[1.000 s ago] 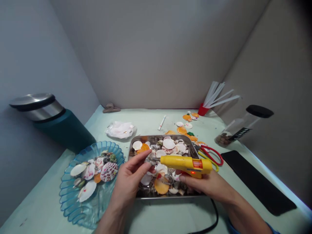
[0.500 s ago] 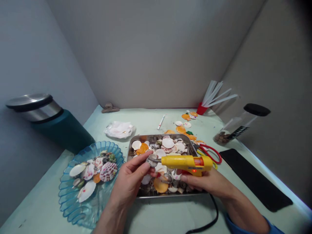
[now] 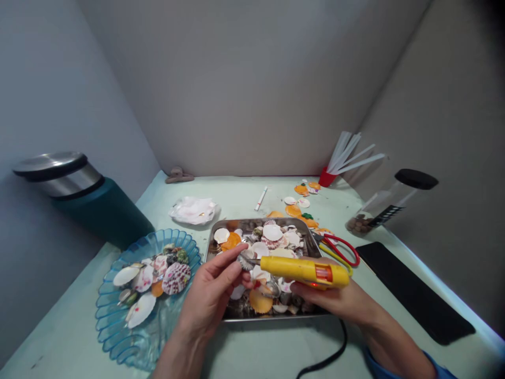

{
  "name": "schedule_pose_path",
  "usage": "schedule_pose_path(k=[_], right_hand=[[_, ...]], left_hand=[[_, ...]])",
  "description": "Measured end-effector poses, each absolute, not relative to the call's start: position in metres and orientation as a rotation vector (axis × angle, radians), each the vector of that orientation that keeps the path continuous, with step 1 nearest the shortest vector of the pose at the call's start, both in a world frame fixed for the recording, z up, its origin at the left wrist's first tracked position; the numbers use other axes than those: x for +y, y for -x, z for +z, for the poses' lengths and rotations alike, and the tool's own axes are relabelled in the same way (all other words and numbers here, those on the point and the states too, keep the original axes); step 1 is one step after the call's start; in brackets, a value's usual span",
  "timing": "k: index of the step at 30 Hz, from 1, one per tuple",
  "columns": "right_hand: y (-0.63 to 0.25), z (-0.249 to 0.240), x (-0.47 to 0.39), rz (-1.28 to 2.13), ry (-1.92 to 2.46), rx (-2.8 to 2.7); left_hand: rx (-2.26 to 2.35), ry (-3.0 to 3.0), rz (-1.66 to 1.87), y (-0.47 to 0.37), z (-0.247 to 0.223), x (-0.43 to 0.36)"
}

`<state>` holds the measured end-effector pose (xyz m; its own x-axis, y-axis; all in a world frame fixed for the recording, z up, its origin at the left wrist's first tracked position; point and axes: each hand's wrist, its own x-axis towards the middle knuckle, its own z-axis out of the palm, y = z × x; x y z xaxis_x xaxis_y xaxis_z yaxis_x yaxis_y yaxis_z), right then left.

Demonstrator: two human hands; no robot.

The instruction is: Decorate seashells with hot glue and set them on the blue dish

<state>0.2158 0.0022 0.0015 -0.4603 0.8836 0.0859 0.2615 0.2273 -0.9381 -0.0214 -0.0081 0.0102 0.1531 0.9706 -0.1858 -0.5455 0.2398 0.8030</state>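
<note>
Holding a yellow glue gun [image 3: 305, 271] in your right hand [image 3: 335, 301], fingers wrapped around its grip, you point the nozzle at a small shell [image 3: 246, 258] pinched between the fingertips of your left hand [image 3: 213, 297]. Both hover over the metal tray [image 3: 311, 239] of shells; a blue glass dish [image 3: 114, 321] sits left of the tray, red-handled scissors [image 3: 343, 247] right of it.

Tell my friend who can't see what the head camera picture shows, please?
A person's right hand holds a yellow glue gun, its tip at a small shell pinched in the left hand, over a metal tray full of seashells. A blue glass dish of shells sits to the left, red scissors to the right.
</note>
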Motion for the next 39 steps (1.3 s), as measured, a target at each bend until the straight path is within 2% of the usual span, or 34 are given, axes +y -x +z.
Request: schedule_pose_path(k=[10, 15, 29, 39], right_hand=[[-0.205, 0.011, 0.007, 0.67, 0.715, -2.108], [-0.204, 0.006, 0.006, 0.469, 0.747, -2.174], [-0.202, 0.003, 0.002, 0.109, 0.797, -2.27], [-0.201, 0.0, 0.004, 0.203, 0.795, -2.231]], left_hand=[[0.865, -0.537, 1.27, 0.021, 0.012, -0.005], [0.901, -0.524, 1.298, 0.021, 0.014, -0.005], [0.966, -0.569, 1.324, 0.02, 0.011, -0.005], [1.014, -0.733, 1.358, 0.02, 0.008, -0.006]])
